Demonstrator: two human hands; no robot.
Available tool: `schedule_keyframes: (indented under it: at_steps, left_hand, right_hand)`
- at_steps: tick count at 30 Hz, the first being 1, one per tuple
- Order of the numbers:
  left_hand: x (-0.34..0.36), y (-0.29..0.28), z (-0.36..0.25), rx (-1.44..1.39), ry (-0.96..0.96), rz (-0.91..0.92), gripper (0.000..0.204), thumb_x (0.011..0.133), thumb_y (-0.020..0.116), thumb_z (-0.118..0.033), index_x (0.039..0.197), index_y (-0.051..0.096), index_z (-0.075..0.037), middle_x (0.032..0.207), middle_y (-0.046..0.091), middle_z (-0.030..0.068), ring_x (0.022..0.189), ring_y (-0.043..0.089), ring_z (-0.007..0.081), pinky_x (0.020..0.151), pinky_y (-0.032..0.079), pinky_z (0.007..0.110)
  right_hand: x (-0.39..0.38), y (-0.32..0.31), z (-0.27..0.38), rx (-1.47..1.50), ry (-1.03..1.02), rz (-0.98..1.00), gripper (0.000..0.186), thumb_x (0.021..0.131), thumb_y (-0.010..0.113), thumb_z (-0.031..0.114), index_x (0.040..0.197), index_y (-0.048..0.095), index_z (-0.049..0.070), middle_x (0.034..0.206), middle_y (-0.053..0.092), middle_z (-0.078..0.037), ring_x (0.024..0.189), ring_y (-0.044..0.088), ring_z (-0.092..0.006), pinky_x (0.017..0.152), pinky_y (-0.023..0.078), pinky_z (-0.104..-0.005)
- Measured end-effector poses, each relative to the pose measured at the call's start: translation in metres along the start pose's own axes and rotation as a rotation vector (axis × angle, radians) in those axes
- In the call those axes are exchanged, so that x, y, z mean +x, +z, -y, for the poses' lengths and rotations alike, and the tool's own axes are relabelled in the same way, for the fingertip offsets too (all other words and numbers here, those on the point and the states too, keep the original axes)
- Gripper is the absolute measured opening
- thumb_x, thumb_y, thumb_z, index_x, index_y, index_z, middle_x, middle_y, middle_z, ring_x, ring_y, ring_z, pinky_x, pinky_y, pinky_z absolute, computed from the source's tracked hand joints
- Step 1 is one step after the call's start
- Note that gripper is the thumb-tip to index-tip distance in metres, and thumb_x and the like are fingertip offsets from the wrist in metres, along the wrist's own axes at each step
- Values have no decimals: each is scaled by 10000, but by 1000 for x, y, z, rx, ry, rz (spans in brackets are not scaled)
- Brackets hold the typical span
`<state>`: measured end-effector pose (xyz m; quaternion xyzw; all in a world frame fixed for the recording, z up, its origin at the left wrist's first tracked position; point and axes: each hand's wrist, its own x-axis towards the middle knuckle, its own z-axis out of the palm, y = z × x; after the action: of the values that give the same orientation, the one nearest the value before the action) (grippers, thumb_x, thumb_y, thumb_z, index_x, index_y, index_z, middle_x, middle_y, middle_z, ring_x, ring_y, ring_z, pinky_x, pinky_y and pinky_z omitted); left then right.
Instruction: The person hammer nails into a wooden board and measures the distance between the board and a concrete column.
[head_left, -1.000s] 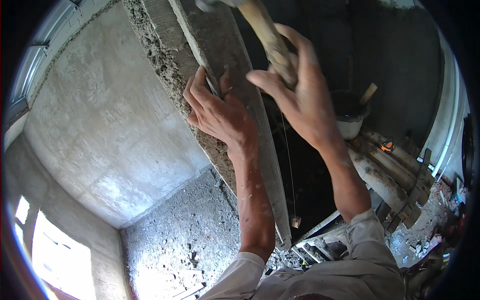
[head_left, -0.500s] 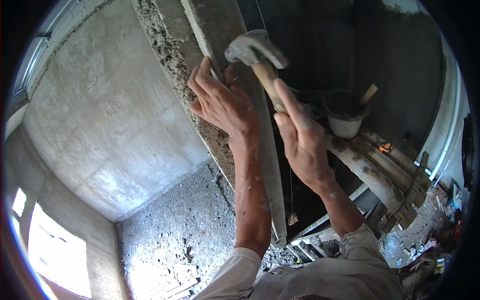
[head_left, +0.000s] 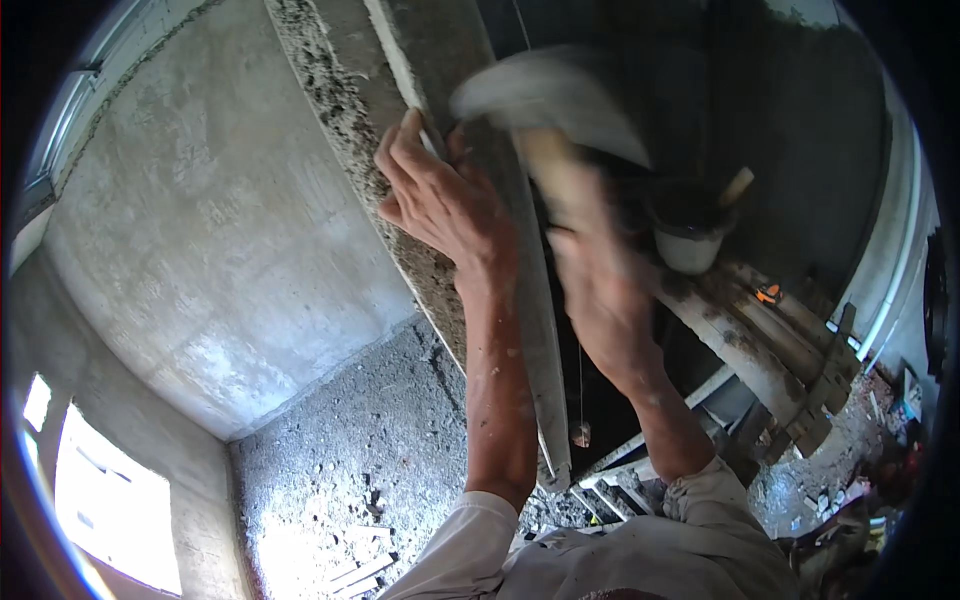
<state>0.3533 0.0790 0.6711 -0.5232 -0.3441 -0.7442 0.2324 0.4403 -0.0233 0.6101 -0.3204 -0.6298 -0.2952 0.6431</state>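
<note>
My L hand (head_left: pixel 440 205) reaches up & fwd, wrist bent a bit, back of hand toward me, fingers curled L of the lower end of a narrow pale strip (head_left: pixel 395 55), thumb on its R; can't tell if they're really pinching it. Strip runs up & away from those fingertips. R hand (head_left: pixel 605 300), lower & to the R, is wrapped round the wooden handle of my hammer (head_left: pixel 545 110), arm bent; hand & hammer are blurred. Hammer head's up-R of L fingers, w/ a gap in view.

Around, L to R: bright window opening (head_left: pixel 110 500) far down-L of L hand; grey wall (head_left: pixel 220 230) L of it; gritty floor (head_left: pixel 370 430) below-L. Rough-edged slab (head_left: pixel 335 100) runs under L hand, long board (head_left: pixel 545 370) R of L forearm. L hand hides the strip's end. String weight (head_left: pixel 582 435) hangs below R hand. R of R hand: bucket (head_left: pixel 688 250) w/ a wooden handle sticking out, round timbers (head_left: pixel 745 345), orange tape measure (head_left: pixel 768 293) on them, then white pipe (head_left: pixel 895 290) well apart.

Vs. 0.5 s ago: L hand abt same spot; hammer head, sharper then, is now smeared & reaches further R.
</note>
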Motion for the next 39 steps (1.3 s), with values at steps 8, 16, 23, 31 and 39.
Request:
schedule_keyframes:
  at_steps: [8, 16, 23, 31, 39]
  left_hand:
    - [0, -3, 11, 44, 18, 13, 381, 917, 648, -229, 1244, 515, -84, 1189, 579, 88, 1060, 579, 247, 803, 323, 394]
    - [8, -6, 15, 13, 75, -41, 480, 891, 673, -185, 1322, 476, -108, 1241, 552, 126, 1139, 541, 254, 848, 330, 408]
    - [-7, -9, 17, -253, 54, -111, 482, 927, 591, -76, 1369, 407, -23, 1264, 523, 156, 1071, 533, 244, 727, 424, 373]
    - [-9, -5, 25, -269, -36, -154, 329, 984, 428, 10, 1312, 460, 19, 1166, 531, 153, 1001, 539, 219, 669, 462, 320]
    - [-4, -18, 31, -214, 67, -146, 286, 1011, 418, -39, 1282, 481, 27, 1160, 534, 167, 1047, 550, 261, 824, 495, 370]
  right_hand:
    - [-10, -18, 18, 333, 239, -283, 624, 1026, 448, 269, 1517, 133, 49, 853, 494, -65, 581, 432, -66, 432, 385, -185]
    - [1, 22, -4, 210, 314, 72, 502, 1027, 462, 199, 1462, 349, -25, 1430, 465, -250, 1311, 484, -329, 1040, 418, -393]
    - [-20, -5, 13, 739, 223, -352, 353, 1005, 510, 390, 859, 443, 76, 714, 472, 1, 565, 448, -111, 467, 355, -194]
    - [-4, 36, -6, -202, 257, -510, 343, 966, 582, 170, 1197, 541, -80, 951, 648, -181, 814, 667, -279, 755, 537, -348]
    - [-12, 26, -2, 146, 285, 103, 402, 951, 595, 117, 1335, 522, 26, 1224, 640, -170, 1098, 643, -300, 931, 517, -359]
